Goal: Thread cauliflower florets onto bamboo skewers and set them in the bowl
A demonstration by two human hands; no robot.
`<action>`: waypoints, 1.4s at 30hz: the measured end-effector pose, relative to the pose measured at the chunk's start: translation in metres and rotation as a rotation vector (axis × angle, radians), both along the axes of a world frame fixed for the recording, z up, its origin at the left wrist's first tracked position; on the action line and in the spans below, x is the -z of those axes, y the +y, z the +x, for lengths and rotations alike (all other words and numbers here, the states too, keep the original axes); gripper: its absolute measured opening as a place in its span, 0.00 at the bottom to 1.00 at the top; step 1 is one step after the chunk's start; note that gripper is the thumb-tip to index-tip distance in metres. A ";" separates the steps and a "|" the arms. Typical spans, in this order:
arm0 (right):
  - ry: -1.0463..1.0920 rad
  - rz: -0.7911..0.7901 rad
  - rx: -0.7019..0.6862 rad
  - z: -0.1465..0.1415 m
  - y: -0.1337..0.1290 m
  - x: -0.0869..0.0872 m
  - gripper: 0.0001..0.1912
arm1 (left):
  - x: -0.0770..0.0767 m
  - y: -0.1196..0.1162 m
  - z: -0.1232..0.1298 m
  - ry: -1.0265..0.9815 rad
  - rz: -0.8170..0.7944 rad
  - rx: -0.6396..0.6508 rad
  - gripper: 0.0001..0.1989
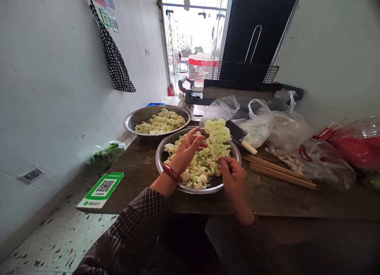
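Observation:
My right hand (pixel 234 178) is closed in a pinch at the lower end of a cauliflower skewer (pixel 219 135). Several pale green florets are stacked along it, and the stick itself is mostly hidden. Fingers apart and holding nothing, my left hand (pixel 185 152) hovers over the near metal bowl (pixel 160 158), just left of the skewer. Loose cauliflower pieces (pixel 198 178) fill this bowl. Behind it to the left, a second metal bowl (pixel 128 124) contains more cauliflower (pixel 163 122), with thin sticks across it.
Bamboo skewers (pixel 280 172) lie in a bundle right of the near bowl. A cleaver (pixel 247 146) rests behind them, beside plastic bags (pixel 258 124). On the wooden table (pixel 133 156), a green QR-code card (pixel 102 190) lies at the left edge.

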State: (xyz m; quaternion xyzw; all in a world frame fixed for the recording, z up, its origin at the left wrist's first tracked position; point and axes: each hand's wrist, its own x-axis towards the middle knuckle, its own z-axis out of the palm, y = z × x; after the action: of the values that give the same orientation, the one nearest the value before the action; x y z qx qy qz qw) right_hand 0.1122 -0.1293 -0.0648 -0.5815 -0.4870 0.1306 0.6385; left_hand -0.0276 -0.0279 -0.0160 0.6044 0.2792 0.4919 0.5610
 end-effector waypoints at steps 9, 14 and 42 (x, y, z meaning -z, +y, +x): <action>0.005 -0.015 -0.027 0.001 -0.002 0.002 0.15 | 0.000 0.001 -0.002 0.041 0.017 -0.109 0.24; 0.030 -0.012 -0.045 0.000 -0.003 0.000 0.15 | 0.002 0.002 -0.003 0.021 -0.003 -0.107 0.21; 0.156 -0.110 -0.027 0.007 -0.003 0.014 0.21 | 0.004 -0.001 -0.012 -0.128 -0.032 -0.121 0.14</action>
State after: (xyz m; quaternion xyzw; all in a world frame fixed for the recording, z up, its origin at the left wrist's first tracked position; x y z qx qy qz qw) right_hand 0.1196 -0.1320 -0.0783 -0.5971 -0.4357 0.2109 0.6397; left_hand -0.0391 -0.0286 -0.0197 0.5447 0.2866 0.5578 0.5567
